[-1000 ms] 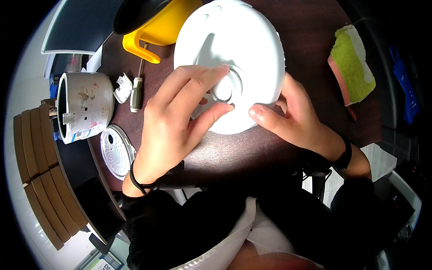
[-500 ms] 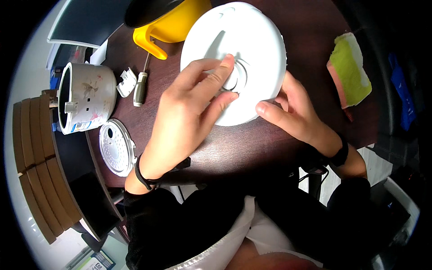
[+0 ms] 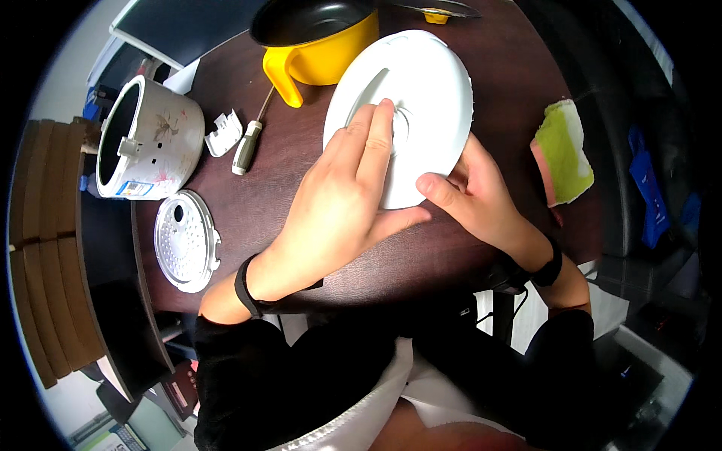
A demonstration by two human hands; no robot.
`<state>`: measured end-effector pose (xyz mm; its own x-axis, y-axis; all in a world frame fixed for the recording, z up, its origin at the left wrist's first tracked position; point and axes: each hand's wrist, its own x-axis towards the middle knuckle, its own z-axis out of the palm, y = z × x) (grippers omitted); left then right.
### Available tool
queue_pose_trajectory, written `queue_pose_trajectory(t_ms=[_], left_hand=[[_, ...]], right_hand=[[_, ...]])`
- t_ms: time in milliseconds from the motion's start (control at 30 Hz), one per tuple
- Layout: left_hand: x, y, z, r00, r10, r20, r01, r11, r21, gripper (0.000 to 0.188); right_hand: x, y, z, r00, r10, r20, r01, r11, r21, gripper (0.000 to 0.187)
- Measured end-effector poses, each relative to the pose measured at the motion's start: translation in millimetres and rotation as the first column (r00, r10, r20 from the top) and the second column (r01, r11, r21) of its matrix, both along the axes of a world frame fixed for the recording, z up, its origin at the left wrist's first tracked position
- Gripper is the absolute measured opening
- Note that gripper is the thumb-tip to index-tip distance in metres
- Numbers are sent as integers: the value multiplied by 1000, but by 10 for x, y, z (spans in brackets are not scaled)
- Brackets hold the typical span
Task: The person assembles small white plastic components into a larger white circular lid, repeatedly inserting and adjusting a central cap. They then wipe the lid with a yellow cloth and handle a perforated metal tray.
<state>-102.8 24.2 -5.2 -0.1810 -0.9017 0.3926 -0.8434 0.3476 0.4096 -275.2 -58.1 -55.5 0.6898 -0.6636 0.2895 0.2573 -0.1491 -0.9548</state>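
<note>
A white round plastic lid [image 3: 436,98], seemingly of a rice cooker, is held up tilted above the table. My right hand [image 3: 481,199] grips its lower right rim, thumb on the face and the other fingers behind. My left hand [image 3: 331,195] lies flat against the face, its fingers stretched over the round fitting at the middle and its thumb spread toward the lower edge. The fingers partly hide that fitting. At left, a white pot-shaped cooker body [image 3: 169,143] with a flower pattern lies on its side. Near it rests a perforated silvery inner lid [image 3: 184,244].
A yellow pan with a dark inside [image 3: 331,56] stands at the far side. A screwdriver [image 3: 247,146] lies beside a small white plastic part [image 3: 223,135]. To the right is a green and pink cloth [image 3: 562,154]. Cardboard boxes [image 3: 56,301] are stacked beyond the table's left side.
My left fingers have gone from pinching around the central fitting to lying straight across it. The lid has turned more edge-on. The whole view has shifted, showing more of the pan.
</note>
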Motion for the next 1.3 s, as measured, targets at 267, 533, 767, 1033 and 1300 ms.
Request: queue_pose_trajectory(t_ms=[267, 533, 767, 1033, 1300], left_hand=[[185, 57, -19, 994, 29, -104, -34, 998, -46, 44], [212, 1, -20, 983, 120, -137, -116, 993, 34, 41], [200, -35, 2, 988, 126, -91, -124, 992, 34, 43], [241, -104, 34, 978, 138, -159, -121, 987, 107, 38], [245, -138, 80, 950, 189, -249, -134, 966, 222, 37]], right_hand=[[48, 76, 30, 998, 39, -53, -36, 998, 60, 53], [52, 45, -19, 996, 57, -62, -53, 997, 57, 50], [45, 41, -34, 997, 60, -43, -58, 997, 51, 50], [31, 32, -19, 996, 57, -64, -53, 997, 63, 49], [22, 19, -2, 993, 71, -97, -66, 997, 46, 49]])
